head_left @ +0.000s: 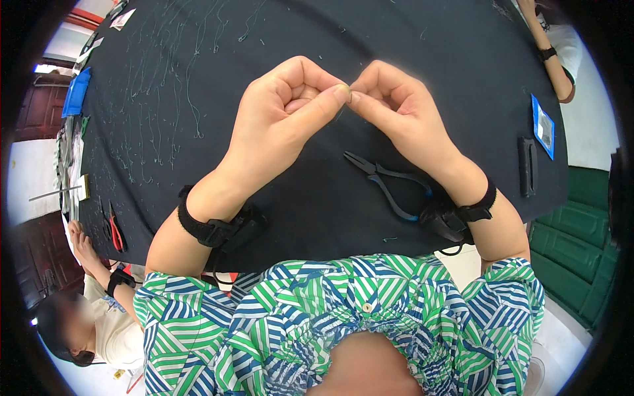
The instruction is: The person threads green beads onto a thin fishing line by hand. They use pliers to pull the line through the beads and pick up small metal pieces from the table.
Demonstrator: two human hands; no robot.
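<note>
Above the black cloth, my left hand [284, 109] and my right hand [399, 109] meet at the fingertips. Each is closed in a pinch, thumb against forefinger. Whatever they hold is too small to make out; a faint greenish strand seems to show just below the fingertips. Pliers [386, 181] with dark jaws and blue-and-black handles lie spread on the cloth below my right hand. Left of my left hand, several thin green threads [191, 86] with small loops or knots are laid out across the cloth.
Black cloth [310, 218] covers the table. Red-handled pliers [115, 228] lie at its left edge, near a co-worker's hand [80, 244]. On the right are a blue-edged packet [543, 127] and a black case [527, 166]. Another person's arm [545, 49] reaches in at the far right.
</note>
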